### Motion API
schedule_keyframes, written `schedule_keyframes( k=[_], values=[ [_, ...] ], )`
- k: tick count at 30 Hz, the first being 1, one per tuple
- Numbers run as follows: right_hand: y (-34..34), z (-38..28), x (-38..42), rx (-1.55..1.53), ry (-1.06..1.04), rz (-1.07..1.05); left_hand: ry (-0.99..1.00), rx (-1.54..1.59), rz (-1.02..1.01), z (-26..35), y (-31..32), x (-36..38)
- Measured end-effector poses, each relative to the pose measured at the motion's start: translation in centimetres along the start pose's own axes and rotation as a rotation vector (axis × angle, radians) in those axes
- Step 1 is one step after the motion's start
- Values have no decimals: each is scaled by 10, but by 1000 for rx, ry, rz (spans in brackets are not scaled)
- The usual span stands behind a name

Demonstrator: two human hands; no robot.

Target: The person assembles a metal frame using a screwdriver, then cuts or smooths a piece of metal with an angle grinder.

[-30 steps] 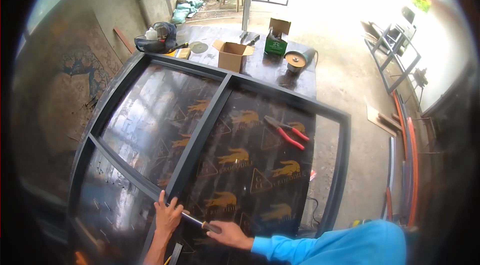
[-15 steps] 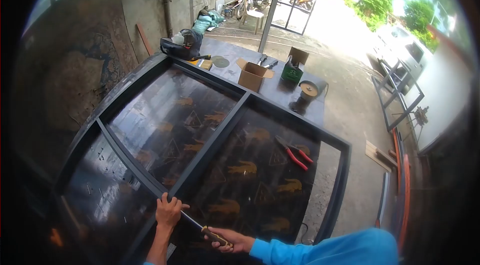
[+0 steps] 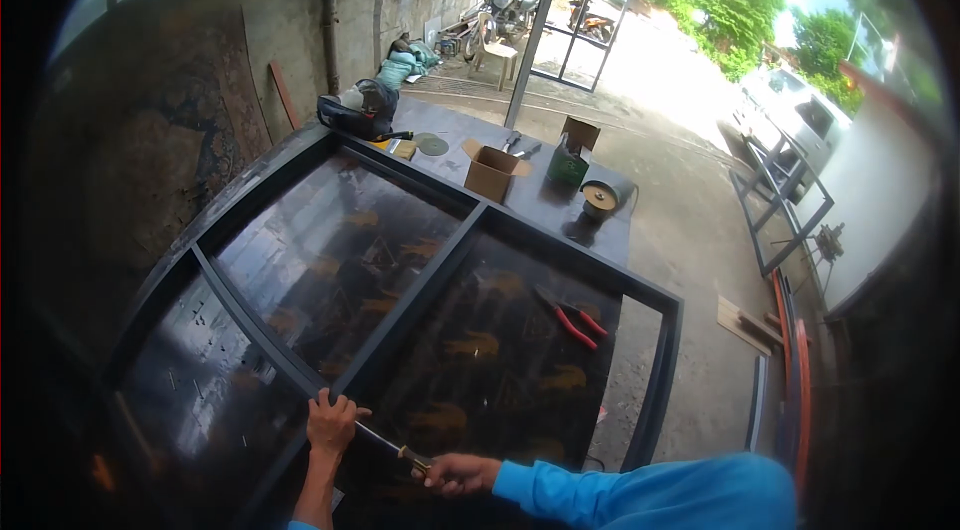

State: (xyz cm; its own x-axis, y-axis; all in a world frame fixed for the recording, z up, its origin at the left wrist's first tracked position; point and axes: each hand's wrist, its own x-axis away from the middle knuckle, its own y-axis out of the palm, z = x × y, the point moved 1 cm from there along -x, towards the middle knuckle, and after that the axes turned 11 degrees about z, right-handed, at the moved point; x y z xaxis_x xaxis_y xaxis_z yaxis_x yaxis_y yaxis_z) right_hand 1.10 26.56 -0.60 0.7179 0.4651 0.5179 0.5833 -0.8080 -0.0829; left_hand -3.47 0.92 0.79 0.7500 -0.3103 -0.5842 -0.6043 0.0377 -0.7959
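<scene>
A dark metal frame with crossing bars lies over a dark board printed with yellow animal shapes. At the joint of its bars, my left hand rests with its fingers bent over the metal, near the screwdriver's tip. The screwdriver has a long shaft and a black-and-yellow handle, and slants from that joint down to the right. My right hand is closed around the end of the handle. Red-handled pliers lie on the board inside the right-hand opening of the frame.
Beyond the frame, a table holds an open cardboard box, a green box, a grinder-like tool and a dark bag. Metal bars and wood pieces lie on the floor at right.
The view has shifted slightly, so most things sit a little further left. My right hand now covers more of the screwdriver's handle. My left hand stays at the joint.
</scene>
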Motion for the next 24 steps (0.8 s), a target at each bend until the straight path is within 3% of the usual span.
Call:
schedule_keyframes(
  k=[4,5,6,8,10,12,13,16,17,18,20,21,22,24],
  values=[
    [16,-6,7,413,-376,372,21,-21,-5,-3,-5,1],
    [14,-37,31,525,-422,549,12,-25,-7,-2,-3,1],
    [16,-37,29,529,-426,552,-2,-30,-4,-2,-1,1],
    [28,-23,22,620,-211,265,-4,-21,-5,0,-2,2],
    [22,-4,-3,656,-281,314,14,-42,12,-2,-6,-2],
    [3,13,-15,-623,430,-543,-12,-17,-1,0,-3,6],
    [-2,7,-11,-627,423,-526,-23,-13,-2,-2,1,3],
    [11,-10,-4,-266,332,-294,6,-32,16,-3,2,3],
    [24,1,-6,65,-45,24,10,-39,7,-4,0,3],
    [31,8,-1,55,-44,19,-1,-27,-6,-3,-2,2],
    [28,-37,29,545,-392,545,-20,-21,-9,-3,-1,0],
    [32,-29,20,586,-234,423,-6,-25,-3,-3,1,1],
    [30,-19,11,588,-237,420,9,-29,3,-3,1,3],
    [22,-1,-8,-47,-46,-1,-16,-33,9,-7,2,4]
  ],
)
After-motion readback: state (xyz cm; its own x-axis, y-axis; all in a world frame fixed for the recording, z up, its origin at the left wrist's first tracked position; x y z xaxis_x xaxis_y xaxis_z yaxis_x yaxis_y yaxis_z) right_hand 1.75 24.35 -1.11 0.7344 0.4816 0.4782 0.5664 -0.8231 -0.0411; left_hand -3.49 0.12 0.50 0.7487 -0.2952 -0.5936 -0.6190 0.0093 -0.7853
